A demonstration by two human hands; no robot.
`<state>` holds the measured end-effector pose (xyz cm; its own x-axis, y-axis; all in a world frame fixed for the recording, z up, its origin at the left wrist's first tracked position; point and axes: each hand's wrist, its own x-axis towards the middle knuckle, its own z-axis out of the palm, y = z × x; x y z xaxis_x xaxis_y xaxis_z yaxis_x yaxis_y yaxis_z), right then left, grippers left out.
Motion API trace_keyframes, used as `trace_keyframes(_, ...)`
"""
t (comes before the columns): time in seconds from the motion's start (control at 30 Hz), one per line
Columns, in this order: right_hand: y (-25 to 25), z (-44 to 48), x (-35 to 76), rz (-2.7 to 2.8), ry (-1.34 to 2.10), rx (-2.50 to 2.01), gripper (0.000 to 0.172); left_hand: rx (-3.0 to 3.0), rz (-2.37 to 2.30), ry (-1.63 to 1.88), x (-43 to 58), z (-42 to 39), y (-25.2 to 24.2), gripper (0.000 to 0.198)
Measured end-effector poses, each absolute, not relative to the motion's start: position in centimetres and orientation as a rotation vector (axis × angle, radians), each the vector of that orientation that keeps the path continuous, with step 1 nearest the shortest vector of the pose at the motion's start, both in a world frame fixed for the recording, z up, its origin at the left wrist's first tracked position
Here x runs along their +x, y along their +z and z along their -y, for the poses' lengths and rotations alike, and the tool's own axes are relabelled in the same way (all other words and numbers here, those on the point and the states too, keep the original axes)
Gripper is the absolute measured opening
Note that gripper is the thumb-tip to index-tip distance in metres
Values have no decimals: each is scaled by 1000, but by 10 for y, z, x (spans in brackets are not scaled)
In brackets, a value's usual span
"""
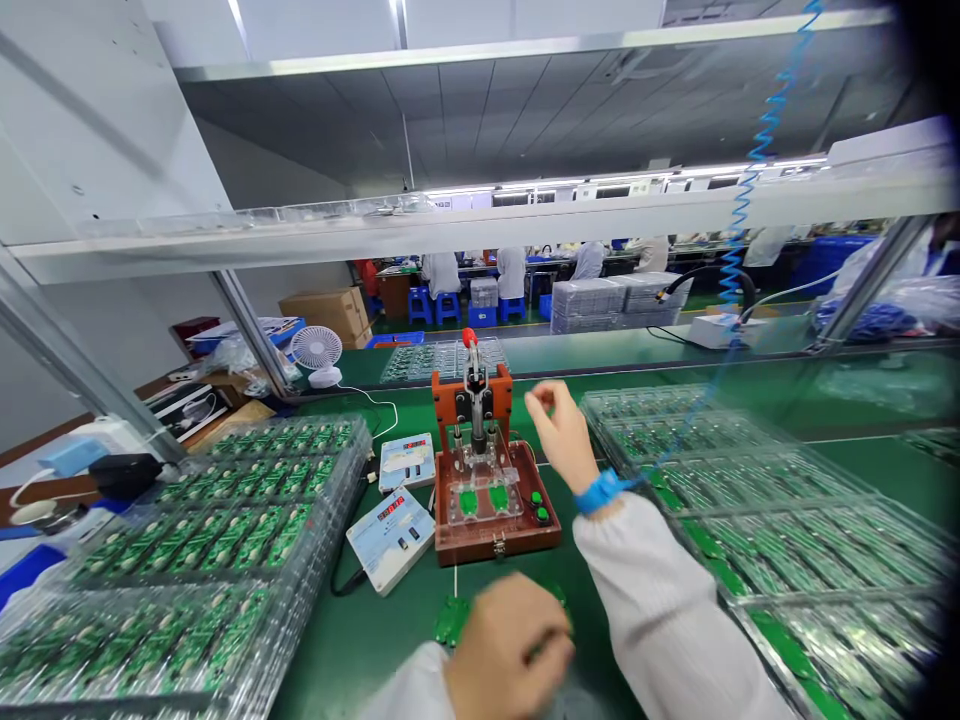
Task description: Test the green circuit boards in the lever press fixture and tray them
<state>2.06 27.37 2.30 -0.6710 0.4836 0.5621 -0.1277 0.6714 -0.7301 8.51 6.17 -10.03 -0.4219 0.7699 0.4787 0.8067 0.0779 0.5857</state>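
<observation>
right hand (562,437), fingers loosely curled and nothing seen held, just right of the rust-orange press-arm test jig (495,540) (left hand (508,645) low, fingers curled beside a flat green circuit board (452,620), grip hidden).

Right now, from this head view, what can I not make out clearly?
Left hand: blurred, and it covers part of the green board, so any grip is unclear.
Right hand: its own fingers hide whether it pinches something.
Tester digits: too small to read surely.
Blue coiled cord: cut off by the top edge.
</observation>
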Motion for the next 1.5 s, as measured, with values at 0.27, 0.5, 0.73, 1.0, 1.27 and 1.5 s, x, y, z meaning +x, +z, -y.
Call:
trace_keyframes(0.27, -83, -234, 57, 2342, 991, -159, 25, -862, 2457, -1231, -39, -37, -89, 41)
trace_keyframes(0.5, -71, -238, 46, 2352, 1193, -143, 22, -862, 2307, -1308, -40, -50, -103, 37)
trace_keyframes(0.73, -74, -221, 79, 2216, 1686, -202, 21, -774, 2282, -1359, -5, -32, -112, 55)
trace_keyframes(1.0, -44, -224, 120, 2218, 1734, -167, 17, -1397, 1998, -1310, 21, -26, -97, 11)
trace_keyframes(1.27, 18, -410, 87, 2200, 935, -1016, 25, -1230, 2042, -1201, 29, -31, -91, 22)
trace_keyframes(1.5, -20, -476, 67, 2541, 812, -1216, 26, -1277, 2062, -1112, 26, -33, -98, 24)
